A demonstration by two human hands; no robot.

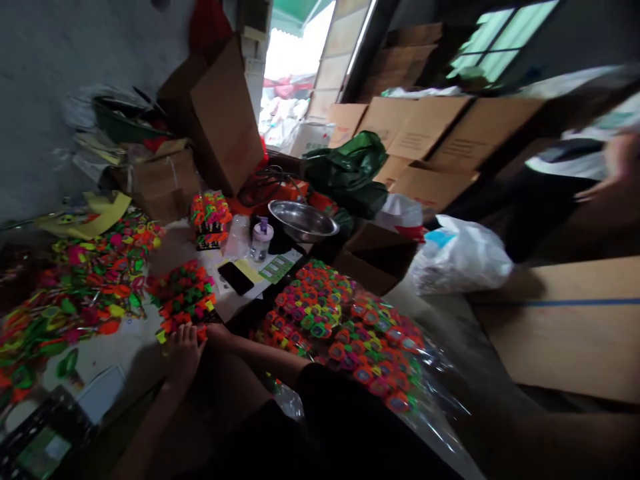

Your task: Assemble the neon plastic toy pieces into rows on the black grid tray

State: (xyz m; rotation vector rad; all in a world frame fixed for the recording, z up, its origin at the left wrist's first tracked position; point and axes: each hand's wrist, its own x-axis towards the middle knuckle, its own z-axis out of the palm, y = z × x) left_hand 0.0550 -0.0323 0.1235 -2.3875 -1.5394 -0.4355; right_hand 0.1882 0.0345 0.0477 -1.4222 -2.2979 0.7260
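In front of me is a block of small bright plastic toys (185, 291), orange, green, yellow and red, set in rows at the table's edge. My left hand (185, 348) lies at its near end, fingers bent over the closest orange and yellow pieces. Close beside it, my right hand (216, 335) is at the near right corner of the block; its fingertips are hidden. To the left spreads a big loose pile of similar plastic toys (95, 287). On my right, clear plastic wrap (435, 393) covers packed rows of round-faced toys (320, 300).
Behind the block stand a filled display box (210, 220), a lidded cup (261, 240), a phone (236, 278) and a metal basin (303, 220). Cardboard cartons (425, 133) and a white bag (457, 257) lie farther off. Another person (565, 167) is at the right.
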